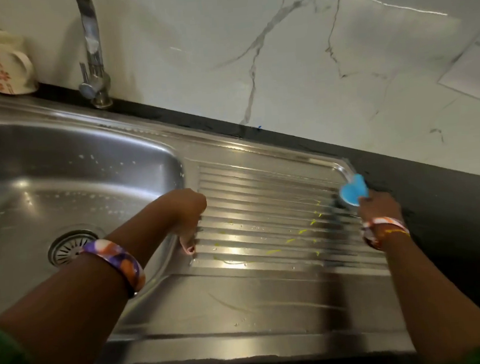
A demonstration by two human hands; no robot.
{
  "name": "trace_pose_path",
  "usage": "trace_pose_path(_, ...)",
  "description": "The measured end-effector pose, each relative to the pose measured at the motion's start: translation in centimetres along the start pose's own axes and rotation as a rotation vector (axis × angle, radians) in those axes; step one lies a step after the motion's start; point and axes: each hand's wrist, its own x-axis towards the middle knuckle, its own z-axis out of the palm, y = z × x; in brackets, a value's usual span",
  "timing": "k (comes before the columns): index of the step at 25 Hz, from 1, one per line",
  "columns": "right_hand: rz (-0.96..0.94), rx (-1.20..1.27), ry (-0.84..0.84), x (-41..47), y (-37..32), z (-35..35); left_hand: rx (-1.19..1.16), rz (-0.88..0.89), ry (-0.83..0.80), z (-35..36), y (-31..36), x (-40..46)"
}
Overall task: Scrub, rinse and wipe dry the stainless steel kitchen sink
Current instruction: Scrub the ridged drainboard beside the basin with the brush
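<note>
- Far left, back edge: cream ceramic mug with red flower print (4, 61), upright on the dark counter beside the sink rim, handle turned right.
- Just right of it: curved chrome tap (92, 50), rising from the back ledge, spout out of view at the top.
- Below: stainless steel kitchen sink (186, 315), basin at left with round slotted drain strainer (71, 246) in its floor and white droplets on the walls; ribbed draining board at right.
- Left forearm with purple, orange and white patterned bangle (119, 263) reaching in over the basin's front edge.
- Left hand (185, 212) bent down at the left end of the ribs, fingers curled under, fingertips touching the steel, nothing seen in its grasp.
- Small yellow-green streaks (303, 231) scattered over the ribs between the two hands.
- Right hand (378, 206) at the board's right edge, fingers wrapped round a blue-handled scrubber (353, 191), blurred, its dark underside against the ribs.
- Orange and white bangle (386, 226) on the right wrist.
- Black countertop (450, 199) to the right, white veined marble wall (280, 49) behind.
</note>
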Motion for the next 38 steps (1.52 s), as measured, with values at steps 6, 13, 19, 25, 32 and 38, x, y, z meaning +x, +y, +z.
trace_pose_path(6, -0.203, 0.14, -0.084, -3.4, -5.7, 3.0, 0.077, -0.06, -0.055, -0.8, 1.2, 0.0)
trace_pose_path(13, -0.47, 0.034, -0.1, -6.2, -6.9, 4.3, 0.192, -0.091, 0.029, -0.8, 3.1, 0.5)
trace_pose_path(19, -0.025, 0.0, -0.012, -1.3, 2.6, -1.0, 0.151, -0.12, -0.024, -0.9, 2.1, 0.1)
trace_pose_path(25, -0.615, 0.166, -0.222, -10.2, -9.5, 6.2, 0.189, -0.113, 0.031, -0.5, 2.0, 1.0)
trace_pose_path(32, -0.043, 0.032, -0.025, -0.7, 2.0, -0.5, 0.14, -0.13, 0.029, -0.5, 1.3, 0.7)
trace_pose_path(38, -0.335, 0.158, -0.112, -5.1, -5.2, 3.1, 0.145, -0.121, 0.054, -0.5, 1.6, 0.8)
